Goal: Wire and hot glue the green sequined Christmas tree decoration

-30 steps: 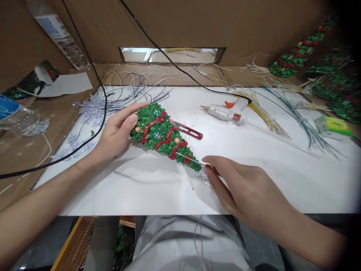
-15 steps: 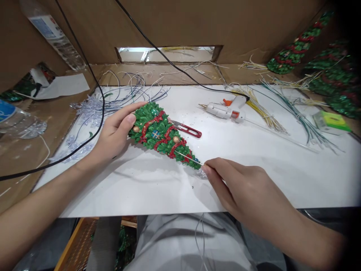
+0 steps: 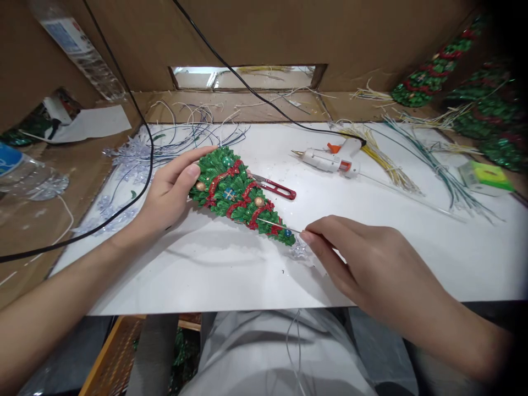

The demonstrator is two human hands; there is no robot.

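My left hand (image 3: 175,184) grips the wide base end of a green Christmas tree figurine (image 3: 239,192), decorated with red garlands and small baubles. The tree lies tilted over the white tabletop, its narrow end pointing right and toward me. Between the thumb and fingers of my right hand (image 3: 350,250) is a thin metal rod (image 3: 282,225), its far tip meeting the tree near a red garland. A clear plastic ornament (image 3: 302,250) shows at the tree's narrow tip. Just behind the tree lies a pair of red-handled thread snips (image 3: 276,188).
A white glue gun (image 3: 330,160) lies behind on the right, near bundles of yellow wires (image 3: 383,165) and green wires (image 3: 437,170). Blue wires (image 3: 181,144) with clear ornaments lie back left. A black cable (image 3: 150,148) crosses the left side. More trees (image 3: 437,71) stand at right.
My right hand has moved slightly up and right, with the rod now at a flatter angle. The clear ornament at the tree's tip shows more. My left hand and the tree stay nearly still.
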